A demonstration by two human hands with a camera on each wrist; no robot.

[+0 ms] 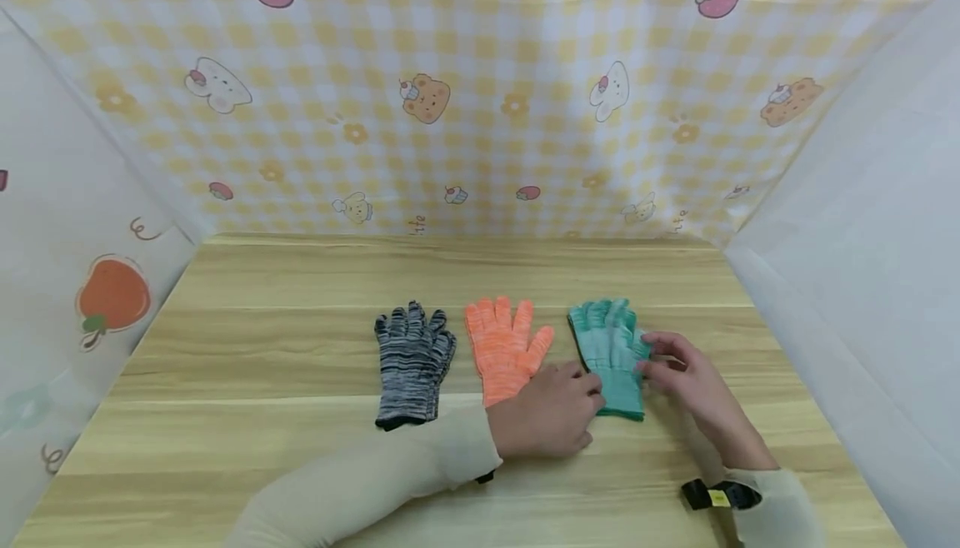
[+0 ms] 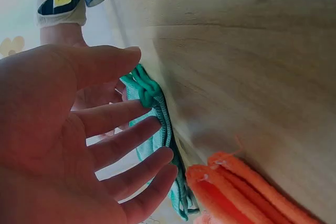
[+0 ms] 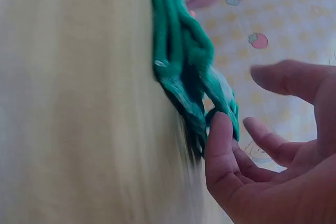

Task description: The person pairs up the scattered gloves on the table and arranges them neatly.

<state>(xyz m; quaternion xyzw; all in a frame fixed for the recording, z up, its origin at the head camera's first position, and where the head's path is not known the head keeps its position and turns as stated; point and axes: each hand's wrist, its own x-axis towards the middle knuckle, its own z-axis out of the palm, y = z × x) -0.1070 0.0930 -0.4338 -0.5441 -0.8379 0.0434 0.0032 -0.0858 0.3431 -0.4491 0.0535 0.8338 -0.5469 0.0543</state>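
A pair of green knit gloves [image 1: 611, 356] lies flat and stacked on the wooden table, fingers pointing away from me. My left hand [image 1: 553, 411] reaches across to the cuff's left edge; in the left wrist view its fingers are fairly straight, fingertips right at the green gloves [image 2: 149, 114]. On the other side is my right hand [image 1: 690, 373], its fingertips at the glove's thumb. The right wrist view has one finger [image 3: 219, 137] against the green fabric [image 3: 181, 51], with the other fingers spread apart. Left of these lies an orange glove pair [image 1: 502, 348], partly hidden by my left hand.
A black-and-grey striped glove pair [image 1: 408, 365] lies furthest left on the wooden table [image 1: 277, 348]. A yellow checked cloth [image 1: 480, 148] hangs behind the table, with white side panels [image 1: 862, 281] left and right. Both wrists wear dark straps.
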